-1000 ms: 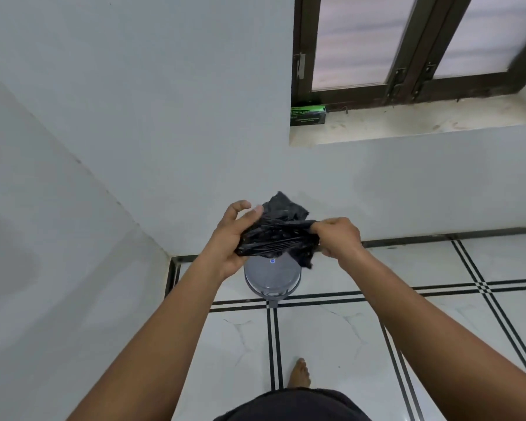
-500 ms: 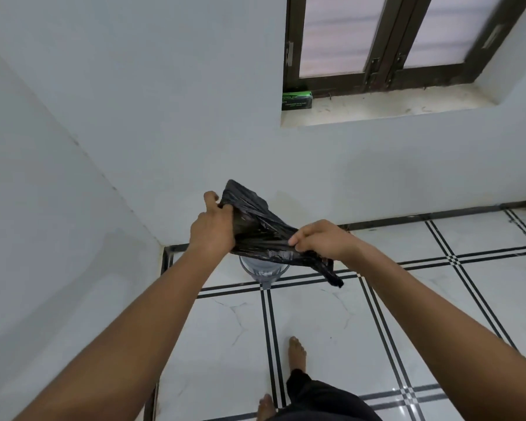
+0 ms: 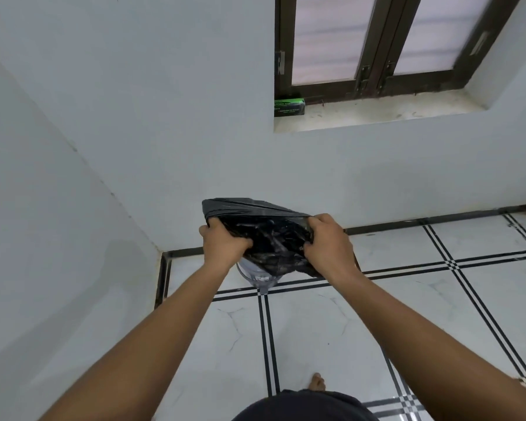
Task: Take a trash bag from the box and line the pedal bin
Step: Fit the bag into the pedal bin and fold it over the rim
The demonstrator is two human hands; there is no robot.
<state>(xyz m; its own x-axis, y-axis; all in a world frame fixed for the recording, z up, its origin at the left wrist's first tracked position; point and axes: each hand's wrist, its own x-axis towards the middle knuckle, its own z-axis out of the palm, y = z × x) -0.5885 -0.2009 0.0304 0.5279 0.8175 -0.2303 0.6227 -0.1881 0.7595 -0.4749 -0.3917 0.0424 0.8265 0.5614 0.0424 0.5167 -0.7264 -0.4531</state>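
Hiding most of the pedal bin [image 3: 260,276], the black trash bag [image 3: 264,235] hangs bunched between two hands held out over the floor corner. Only a grey sliver of the bin's rim and a small front tab show beneath the plastic; its lid, pedal and body cannot be made out. The left hand [image 3: 223,246] has its grip curled round the bag's left edge, fingers buried in the folds so their tips are out of sight. The right hand [image 3: 328,241] grips the right edge the same way, knuckles up, fingertips tucked into the plastic. The bag's top edge is pulled taut between the two grips, while its lower part sags in crumpled folds; whether its mouth is open cannot be told.

One box [image 3: 289,107], green and black, sits at the left end of the windowsill [image 3: 377,115], well apart from the hands; its print is too small to read. One window [image 3: 377,41] with two frosted panes stands above it, cut off at the top. One bare foot [image 3: 316,382] shows on the tiled floor [image 3: 316,323], partly hidden by dark clothing at the lower edge. Both forearms run in from the bottom corners, cut off by the frame.
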